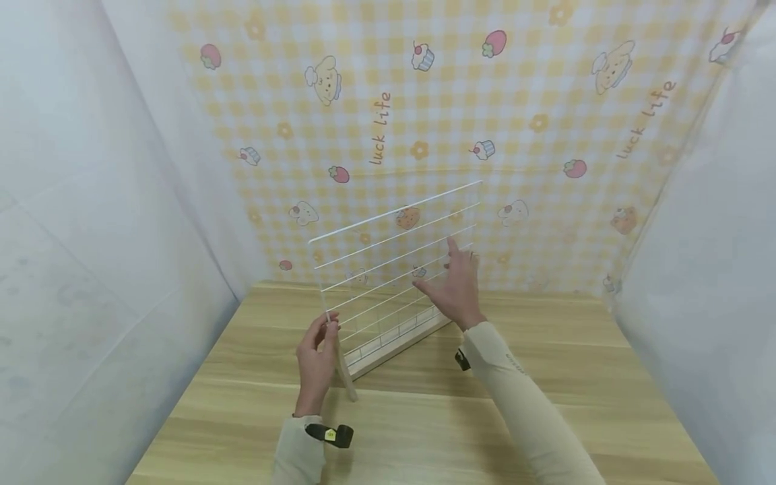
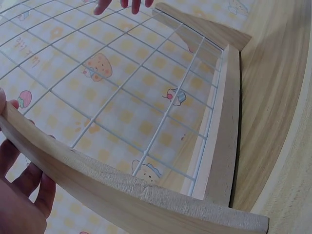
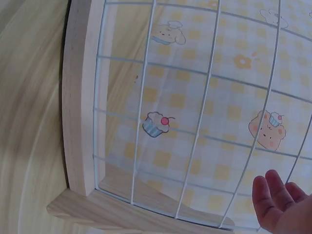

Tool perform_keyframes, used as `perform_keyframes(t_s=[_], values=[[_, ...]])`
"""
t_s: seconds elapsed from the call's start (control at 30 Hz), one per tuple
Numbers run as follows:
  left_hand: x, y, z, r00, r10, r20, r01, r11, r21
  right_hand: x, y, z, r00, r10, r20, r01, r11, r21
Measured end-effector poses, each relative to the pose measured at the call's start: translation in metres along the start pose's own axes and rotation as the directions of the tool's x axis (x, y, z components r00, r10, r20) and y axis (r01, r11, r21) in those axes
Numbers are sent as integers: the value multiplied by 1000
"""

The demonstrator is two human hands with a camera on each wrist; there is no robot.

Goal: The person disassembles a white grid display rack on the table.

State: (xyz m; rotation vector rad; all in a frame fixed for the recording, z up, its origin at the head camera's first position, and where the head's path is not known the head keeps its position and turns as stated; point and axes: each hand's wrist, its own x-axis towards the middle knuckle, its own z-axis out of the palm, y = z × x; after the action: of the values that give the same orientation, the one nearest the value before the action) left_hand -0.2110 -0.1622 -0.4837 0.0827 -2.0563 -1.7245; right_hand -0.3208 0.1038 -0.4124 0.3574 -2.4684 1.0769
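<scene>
A white wire grid (image 1: 394, 211) stands leaning in a light wooden frame on the table, a wooden bottom rail (image 2: 225, 131) running along its lower edge. My left hand (image 1: 316, 364) grips the left wooden side piece (image 2: 97, 176) of this grid stand, thumb on one side and fingers curled round the other. Over by the right part of the grid is my right hand (image 1: 457, 286), its thumb and index finger spread apart. Its fingers (image 3: 275, 195) overlap the wires in the right wrist view, with nothing held. The right wooden side piece (image 3: 97, 212) shows low there.
The wood-grain table (image 1: 418, 431) extends around the stand. Behind it hangs a yellow checked cloth (image 1: 448, 94) with cartoon prints. White sheets close off the left side (image 1: 79, 202) and right side (image 1: 697, 256).
</scene>
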Motion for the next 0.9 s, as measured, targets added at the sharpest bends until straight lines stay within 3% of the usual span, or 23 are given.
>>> perform_keyframes(t_s=[0.17, 0.33, 0.47, 0.57, 0.9], values=[[-1, 8, -1, 1000, -23, 19, 23, 1000, 2, -1, -5, 3, 999, 48, -6, -49, 996, -69], [-7, 31, -3, 999, -48, 18, 48, 999, 20, 3, -8, 12, 999, 36, -2, -36, 998, 50], [-4, 17, -2, 998, -57, 5, 57, 998, 6, 4, -8, 20, 999, 26, 23, -29, 989, 142], [-2, 5, 0, 998, -57, -9, 57, 998, 5, 3, -7, 24, 999, 17, 30, -20, 993, 120], [-2, -2, 2, 1000, 1, -22, -1, 1000, -16, 2, 1, 36, 1000, -11, -14, 12, 995, 102]])
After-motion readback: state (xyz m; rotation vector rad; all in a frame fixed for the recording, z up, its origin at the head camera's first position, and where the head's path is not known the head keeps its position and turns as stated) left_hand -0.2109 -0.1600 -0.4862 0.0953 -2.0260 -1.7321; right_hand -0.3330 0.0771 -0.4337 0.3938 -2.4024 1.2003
